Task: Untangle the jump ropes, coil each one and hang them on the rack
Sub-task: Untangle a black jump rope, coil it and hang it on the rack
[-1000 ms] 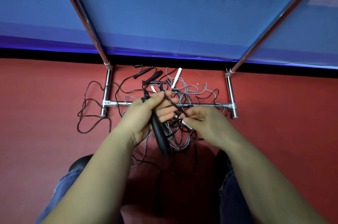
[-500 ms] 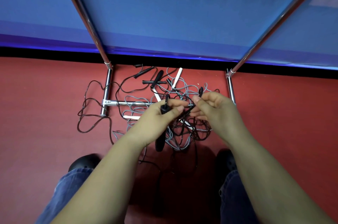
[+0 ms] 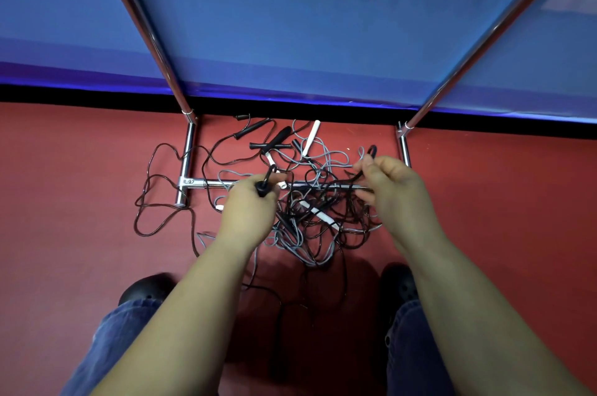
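Left hand (image 3: 247, 213) fisted round a black handle (image 3: 262, 189), handle end poking out above the knuckles, black cord looping up from it. Right hand (image 3: 395, 192) curled, fingertips (image 3: 361, 166) pinching a loop of black rope (image 3: 372, 151) that sticks up just past them; strand running taut-ish between both hands. Tangle of jump ropes (image 3: 310, 221), black and grey, on red floor (image 3: 64, 201) between and below the hands, draped over the rack (image 3: 190, 182) base bar. Loose black handles (image 3: 269, 146) and a white handle (image 3: 311, 137) lying farther back, apart from both hands. Another white handle (image 3: 319, 216) inside the tangle. Dark shoes (image 3: 145, 290) at the bottom, blue wall (image 3: 307, 24) behind.
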Available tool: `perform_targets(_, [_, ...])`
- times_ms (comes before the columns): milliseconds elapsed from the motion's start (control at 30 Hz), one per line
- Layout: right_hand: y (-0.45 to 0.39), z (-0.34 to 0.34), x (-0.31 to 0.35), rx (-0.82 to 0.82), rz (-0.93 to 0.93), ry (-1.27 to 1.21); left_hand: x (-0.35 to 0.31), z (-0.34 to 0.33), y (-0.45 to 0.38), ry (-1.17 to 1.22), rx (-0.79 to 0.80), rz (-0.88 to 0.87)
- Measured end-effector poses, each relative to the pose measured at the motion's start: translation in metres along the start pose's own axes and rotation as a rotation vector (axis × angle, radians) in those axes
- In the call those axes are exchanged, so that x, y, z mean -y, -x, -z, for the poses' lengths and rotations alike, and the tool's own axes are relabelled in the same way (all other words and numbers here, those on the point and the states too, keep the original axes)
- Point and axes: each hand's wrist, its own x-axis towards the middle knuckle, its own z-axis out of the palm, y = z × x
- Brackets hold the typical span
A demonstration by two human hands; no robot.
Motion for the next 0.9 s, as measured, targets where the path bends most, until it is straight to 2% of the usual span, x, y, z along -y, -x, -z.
perform_targets(100, [0.001, 0.0, 0.003, 0.077, -0.098, -0.145, -0.008, -0.002, 0.006, 0.089, 0.183, -0.064])
perform_targets(167, [0.003, 0.0, 0.008, 0.107, -0.157, -0.279, -0.01, -0.003, 0.01, 0.057, 0.346, -0.109])
perform_targets(233, [0.005, 0.001, 0.012, 0.138, -0.214, -0.42, -0.007, -0.007, 0.012, 0.017, 0.441, -0.119])
perform_targets(367, [0.003, 0.003, 0.015, 0.158, -0.295, -0.65, 0.001, -0.01, 0.008, 0.038, 0.399, -0.086])
perform_targets(467, [0.0, 0.008, 0.013, 0.15, -0.267, -0.708, 0.0, -0.009, 0.006, 0.137, 0.325, -0.075])
perform_targets(533, [-0.001, 0.006, 0.009, 0.185, -0.192, -0.525, -0.004, -0.008, 0.005, 0.34, 0.3, -0.001])
perform_targets(633, [0.006, -0.002, -0.001, 0.339, -0.033, -0.031, -0.012, -0.005, 0.005, 0.523, 0.276, 0.073])
perform_targets(733, [0.012, -0.008, -0.01, 0.483, 0.051, 0.193, -0.017, -0.004, 0.006, 0.646, 0.28, 0.1])
perform_targets(900, [0.011, -0.012, -0.022, 0.37, 0.102, 0.483, -0.022, 0.0, 0.005, 0.797, 0.294, 0.153])
